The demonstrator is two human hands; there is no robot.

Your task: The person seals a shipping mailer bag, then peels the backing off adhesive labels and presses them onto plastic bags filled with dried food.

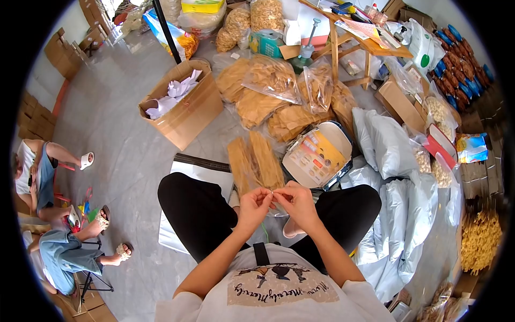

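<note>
In front of me lies a clear plastic bag (257, 161) holding two bundles of flat tan-brown dried sheets, perhaps tofu skin. My left hand (254, 207) and my right hand (299, 204) meet at its near end. Thumbs and fingertips of both hands are pinched together, almost touching, on what looks like the plastic of the bag's mouth; a small pale bit shows between them. Loose clear plastic hangs just below the fingers. A thin green strand (265, 232) shows under my hands, between my legs. A backpack-like case (317, 155) with a printed orange panel stands right of the bag.
More bags of brown sheets (268, 88) lie ahead. A cardboard box (185, 115) with white paper stands front left. Grey-white plastic mailers (394, 209) are piled at my right. A wooden folding table (370, 45) stands behind. Two seated people (64, 252) are at the left.
</note>
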